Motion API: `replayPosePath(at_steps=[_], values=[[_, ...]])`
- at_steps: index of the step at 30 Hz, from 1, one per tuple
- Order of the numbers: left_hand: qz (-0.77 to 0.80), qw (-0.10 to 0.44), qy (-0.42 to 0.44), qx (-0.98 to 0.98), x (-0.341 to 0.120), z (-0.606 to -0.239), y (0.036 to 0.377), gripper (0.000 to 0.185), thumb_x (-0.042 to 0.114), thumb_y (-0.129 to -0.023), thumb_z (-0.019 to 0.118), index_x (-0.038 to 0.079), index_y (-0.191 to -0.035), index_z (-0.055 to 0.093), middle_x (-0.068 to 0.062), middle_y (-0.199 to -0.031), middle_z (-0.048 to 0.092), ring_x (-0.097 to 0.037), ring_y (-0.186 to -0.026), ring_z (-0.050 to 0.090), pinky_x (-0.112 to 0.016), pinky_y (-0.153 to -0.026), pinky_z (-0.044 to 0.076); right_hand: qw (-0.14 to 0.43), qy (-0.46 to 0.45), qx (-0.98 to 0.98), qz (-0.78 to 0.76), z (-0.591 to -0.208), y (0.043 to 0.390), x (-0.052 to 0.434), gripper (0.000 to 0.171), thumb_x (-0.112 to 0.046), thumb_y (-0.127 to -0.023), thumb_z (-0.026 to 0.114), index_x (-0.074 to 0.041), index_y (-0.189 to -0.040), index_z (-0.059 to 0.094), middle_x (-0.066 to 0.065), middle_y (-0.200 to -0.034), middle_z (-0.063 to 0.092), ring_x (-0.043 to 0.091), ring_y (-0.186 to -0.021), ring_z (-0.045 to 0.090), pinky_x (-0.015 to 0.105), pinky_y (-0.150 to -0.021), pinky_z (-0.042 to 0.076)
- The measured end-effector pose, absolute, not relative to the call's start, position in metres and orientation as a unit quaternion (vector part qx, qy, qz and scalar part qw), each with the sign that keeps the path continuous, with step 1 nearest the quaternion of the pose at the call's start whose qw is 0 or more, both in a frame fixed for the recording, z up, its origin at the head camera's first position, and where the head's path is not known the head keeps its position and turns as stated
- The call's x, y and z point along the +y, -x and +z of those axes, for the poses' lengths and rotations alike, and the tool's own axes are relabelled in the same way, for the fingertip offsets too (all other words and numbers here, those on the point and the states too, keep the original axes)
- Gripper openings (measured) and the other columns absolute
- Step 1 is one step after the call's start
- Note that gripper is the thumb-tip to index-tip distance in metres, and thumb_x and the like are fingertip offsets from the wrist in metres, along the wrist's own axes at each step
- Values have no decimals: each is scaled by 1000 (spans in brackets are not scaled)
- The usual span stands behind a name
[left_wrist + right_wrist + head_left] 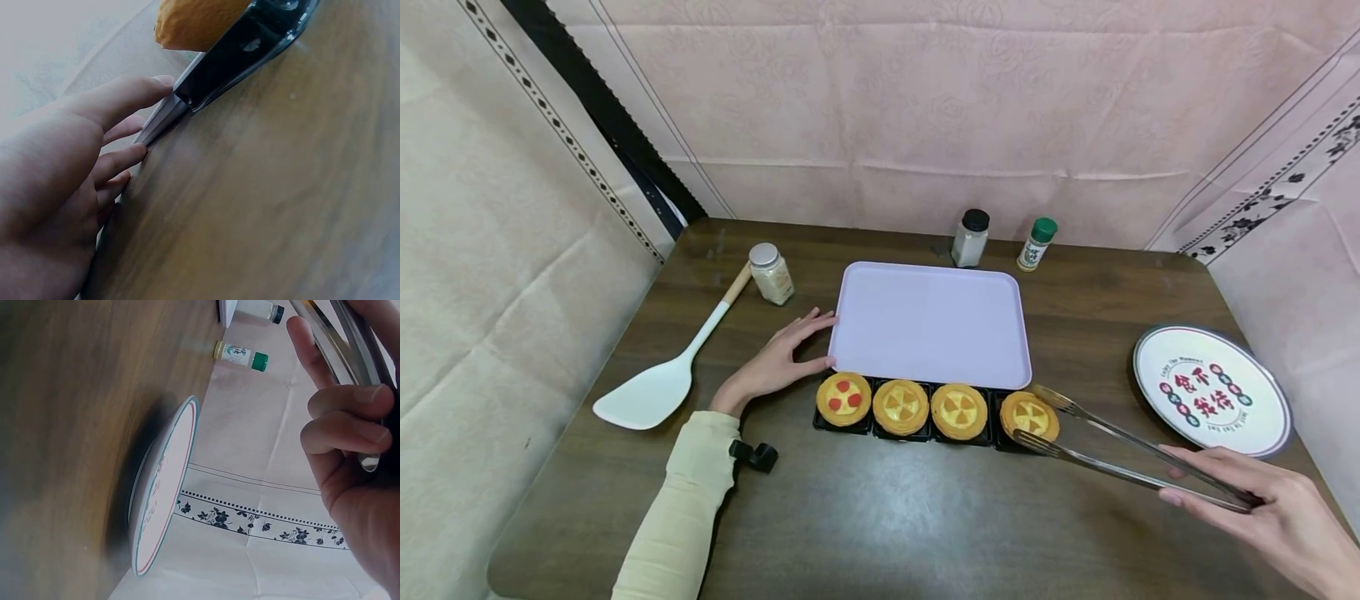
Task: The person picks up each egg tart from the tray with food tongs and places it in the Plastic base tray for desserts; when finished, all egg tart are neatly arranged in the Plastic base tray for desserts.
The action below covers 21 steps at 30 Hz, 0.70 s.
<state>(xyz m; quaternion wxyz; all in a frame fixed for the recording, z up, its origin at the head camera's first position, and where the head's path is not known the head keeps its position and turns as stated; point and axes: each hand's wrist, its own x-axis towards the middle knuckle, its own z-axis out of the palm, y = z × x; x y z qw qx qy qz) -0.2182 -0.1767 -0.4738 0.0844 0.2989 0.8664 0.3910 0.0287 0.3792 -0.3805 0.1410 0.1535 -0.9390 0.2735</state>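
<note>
Four small tarts sit in a black tray (pixel 828 423) in front of a lilac tray (pixel 931 324). The leftmost tart (pixel 844 397) has red spots; the rightmost tart (pixel 1029 414) lies between the tips of metal tongs (pixel 1120 454). My right hand (pixel 1262 508) grips the tongs' handle end (pixel 350 337). My left hand (pixel 778 362) rests flat on the table, its straight fingers (pixel 125 100) touching the lilac tray's left edge (pixel 164 119) by the black tray's corner (pixel 244 47).
A white spatula (pixel 662 379) lies at the left, a small jar (pixel 771 272) beside its handle. Two shakers (pixel 970 237) (pixel 1037 243) stand behind the lilac tray. A printed plate (pixel 1212 389) (pixel 159 494) sits at the right. Pink cloth walls close in the table.
</note>
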Motion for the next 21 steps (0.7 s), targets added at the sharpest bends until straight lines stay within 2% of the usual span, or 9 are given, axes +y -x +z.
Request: replayPosePath(at_steps=[2, 5, 8, 10, 12, 14, 17, 19, 21], values=[[390, 86, -298, 867, -176, -474, 218, 67, 40, -93, 67, 25, -151, 39, -1, -158, 30, -25, -148, 11, -61, -112, 8, 142, -148, -940, 274, -381, -29, 379, 57, -4, -61, 91, -14, -114, 74, -6, -106, 70, -7, -67, 42, 10, -66, 34], [389, 88, -298, 867, -175, -473, 218, 67, 40, -93, 67, 25, -151, 39, 0, -158, 30, -25, -148, 11, -61, -112, 7, 148, -136, -931, 305, -380, -29, 380, 59, 3, -61, 89, -8, -117, 72, -4, -101, 72, -6, -74, 50, 9, -69, 37], [390, 87, -298, 867, -174, -472, 218, 67, 41, -93, 67, 25, -151, 39, 1, -158, 30, -25, -148, 11, -61, -112, 7, 156, -77, -923, 342, -379, -27, 378, 58, 7, -65, 87, -4, -120, 70, -3, -99, 74, -5, -93, 57, 6, -76, 39], [391, 84, -299, 866, -174, -471, 218, 67, 41, -93, 67, 25, -151, 39, 1, -157, 31, -25, -148, 11, -61, -112, 7, 153, 3, -923, 353, -376, -22, 375, 55, -2, -73, 86, -9, -124, 69, -8, -98, 74, -6, -95, 57, 5, -74, 39], [392, 83, -300, 866, -175, -471, 219, 67, 40, -93, 68, 24, -151, 40, 0, -157, 31, -26, -148, 12, -61, -112, 7, 156, 88, -925, 336, -374, -12, 368, 52, -18, -78, 85, -16, -127, 68, -3, -103, 73, -1, -92, 55, 7, -71, 37], [391, 83, -301, 866, -175, -471, 219, 67, 40, -92, 68, 24, -151, 40, -1, -157, 31, -26, -148, 12, -61, -113, 7, 157, 158, -922, 318, -374, 3, 359, 54, -33, -80, 83, -20, -130, 67, 6, -109, 72, 9, -98, 55, 12, -75, 36], [390, 84, -300, 866, -176, -472, 219, 67, 39, -92, 68, 24, -151, 40, -1, -157, 31, -26, -148, 11, -59, -113, 7, 164, 190, -923, 293, -376, 28, 346, 57, -44, -83, 77, -13, -130, 66, 25, -107, 68, 28, -96, 55, 24, -71, 36], [389, 85, -297, 868, -177, -473, 218, 67, 40, -92, 68, 24, -151, 39, 0, -157, 31, -24, -148, 11, -58, -114, 7, 164, 182, -925, 290, -381, 44, 339, 58, -45, -87, 73, -5, -128, 65, 27, -102, 67, 35, -93, 57, 31, -69, 38], [389, 87, -295, 868, -176, -474, 218, 67, 40, -93, 68, 25, -152, 39, 1, -157, 31, -23, -148, 11, -57, -114, 7, 159, 168, -931, 284, -385, 56, 335, 60, -46, -89, 69, 0, -128, 64, 25, -94, 66, 33, -83, 54, 34, -62, 35]])
